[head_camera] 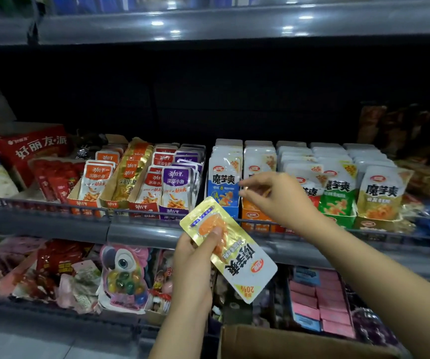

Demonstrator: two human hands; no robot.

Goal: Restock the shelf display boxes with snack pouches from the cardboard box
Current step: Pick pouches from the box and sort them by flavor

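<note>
A gold snack pouch [230, 251] sits upside down in the left hand [195, 255], thumb pressed on its face, fingers curled behind. At one o'clock from it, the right hand [273, 196] hovers with loosely bent fingers at the orange display box [254, 215]; whether it pinches anything I cannot tell. The cardboard box [286, 343] lies at five o'clock, below the grey shelf rail [141, 229].
</note>
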